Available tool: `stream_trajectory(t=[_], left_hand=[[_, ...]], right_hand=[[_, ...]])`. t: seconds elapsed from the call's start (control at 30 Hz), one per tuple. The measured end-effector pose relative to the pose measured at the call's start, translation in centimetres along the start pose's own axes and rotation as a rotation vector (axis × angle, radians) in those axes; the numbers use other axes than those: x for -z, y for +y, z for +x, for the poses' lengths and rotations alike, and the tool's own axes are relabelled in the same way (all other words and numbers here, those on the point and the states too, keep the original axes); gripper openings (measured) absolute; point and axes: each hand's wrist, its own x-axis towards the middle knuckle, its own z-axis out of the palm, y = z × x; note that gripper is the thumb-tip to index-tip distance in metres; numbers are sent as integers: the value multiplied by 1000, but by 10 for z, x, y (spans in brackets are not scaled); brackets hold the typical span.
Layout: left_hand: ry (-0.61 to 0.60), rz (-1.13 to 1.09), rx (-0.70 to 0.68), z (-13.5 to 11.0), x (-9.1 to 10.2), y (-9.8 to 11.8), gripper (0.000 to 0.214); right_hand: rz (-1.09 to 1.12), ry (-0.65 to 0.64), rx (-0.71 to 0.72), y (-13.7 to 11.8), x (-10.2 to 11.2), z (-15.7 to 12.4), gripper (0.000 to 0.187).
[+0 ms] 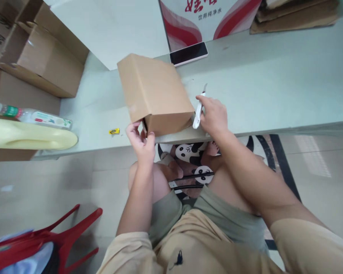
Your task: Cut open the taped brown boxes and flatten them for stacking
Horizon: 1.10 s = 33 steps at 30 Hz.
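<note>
A brown cardboard box (164, 87) sits tilted across the near part of the table, its front left corner slightly gaping. My left hand (142, 142) is closed at that corner, thumb and fingers gripping the box's edge. Just right of the box, my right hand (215, 115) is closed around a slim white tool (198, 116) with a thin, bent metal tip pointing away from me. The tool's exact kind is unclear. Inside the box, the contents are hidden.
A black-screened phone (188, 54) lies behind the box, before a red-and-white carton (211, 23). Left are a small yellow packet (114, 131), a plastic bottle (31, 114), a pale yellow object (31, 134) and open cartons (51, 57). Folded cardboard (297, 17) lies back right; a red chair (65, 239) stands lower left.
</note>
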Motion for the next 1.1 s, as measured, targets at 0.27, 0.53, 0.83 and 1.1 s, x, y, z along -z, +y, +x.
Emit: stream_trajectory(t=[0.27,0.53,0.83,1.1], left_hand=[[41,64,259,4,19,-34,59],[-8,30,324,19,23,-47,57],[26,35,381,24,26,-52,67],[122,-8,396,23,25,-64,74]], right_hand=[[5,36,21,9,-13,4,59],[-9,50,-71,6,-10,2,49],[91,31,209,-3,-23,-3,43],[287,-10,349,-10,-27,2,49]])
